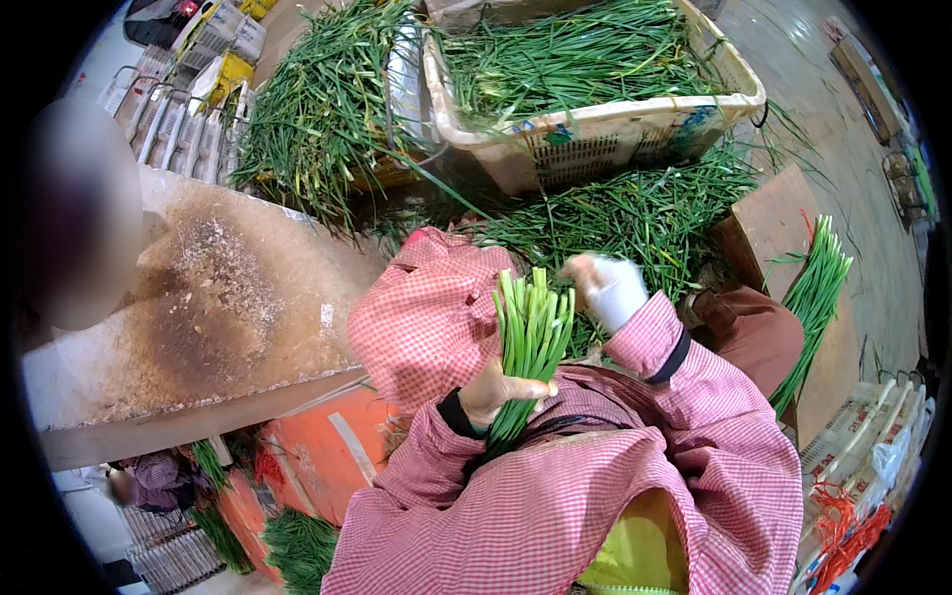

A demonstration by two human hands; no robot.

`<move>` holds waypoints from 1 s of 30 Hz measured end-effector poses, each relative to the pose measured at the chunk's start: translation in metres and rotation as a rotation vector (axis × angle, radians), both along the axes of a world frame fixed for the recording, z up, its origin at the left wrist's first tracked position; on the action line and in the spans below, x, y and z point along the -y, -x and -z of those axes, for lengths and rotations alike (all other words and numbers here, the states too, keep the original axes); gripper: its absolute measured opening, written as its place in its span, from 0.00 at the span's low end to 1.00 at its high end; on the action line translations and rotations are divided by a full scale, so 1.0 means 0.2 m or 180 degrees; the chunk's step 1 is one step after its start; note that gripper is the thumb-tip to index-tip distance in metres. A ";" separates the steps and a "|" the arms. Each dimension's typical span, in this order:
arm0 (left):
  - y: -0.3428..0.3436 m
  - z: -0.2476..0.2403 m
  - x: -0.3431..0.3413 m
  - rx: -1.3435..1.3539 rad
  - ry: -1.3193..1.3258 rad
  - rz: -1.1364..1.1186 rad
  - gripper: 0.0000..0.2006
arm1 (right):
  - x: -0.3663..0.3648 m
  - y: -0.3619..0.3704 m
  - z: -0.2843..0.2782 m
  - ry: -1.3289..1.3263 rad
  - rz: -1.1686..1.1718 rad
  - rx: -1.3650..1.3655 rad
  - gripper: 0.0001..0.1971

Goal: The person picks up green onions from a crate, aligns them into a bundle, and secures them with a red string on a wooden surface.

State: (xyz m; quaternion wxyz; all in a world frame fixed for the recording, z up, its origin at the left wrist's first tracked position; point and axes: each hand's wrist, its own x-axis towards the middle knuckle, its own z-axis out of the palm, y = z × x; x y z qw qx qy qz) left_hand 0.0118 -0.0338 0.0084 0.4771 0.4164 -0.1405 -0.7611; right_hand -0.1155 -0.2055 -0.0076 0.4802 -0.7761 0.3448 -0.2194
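Note:
My left hand (493,395) is wrapped round a bunch of garlic chives (533,322), held upright in front of my chest. The pale cut ends point up and away from me, and the green leaves run down past my palm toward my lap. Just right of the bunch's top, apart from it, is my right hand (607,288) in a whitish glove. Its fingers look curled and slightly blurred; whatever they may hold is too small to make out. Below both hands, loose chives (625,223) lie in a heap beyond my knees.
A white plastic crate (615,149) full of chives stands ahead, with another chive pile (317,109) to its left. At left is a stained board (213,297). A tied bunch (818,288) rests on cardboard at right, near red ties (843,540). Other people are at left.

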 end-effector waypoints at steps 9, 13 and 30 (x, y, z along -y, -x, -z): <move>0.00 0.01 0.00 -0.0001 -0.0305 -0.0370 0.17 | -0.08 0.03 -0.26 -0.0249 -0.0790 -0.0631 0.11; 0.01 0.03 -0.02 0.0109 -0.0370 -0.0627 0.18 | -0.12 0.02 -0.23 -0.2311 -0.1094 -0.0024 0.13; -0.02 0.04 -0.04 -0.0112 0.0085 -0.0348 0.20 | 0.60 0.26 0.00 -0.1742 0.1125 0.2151 0.08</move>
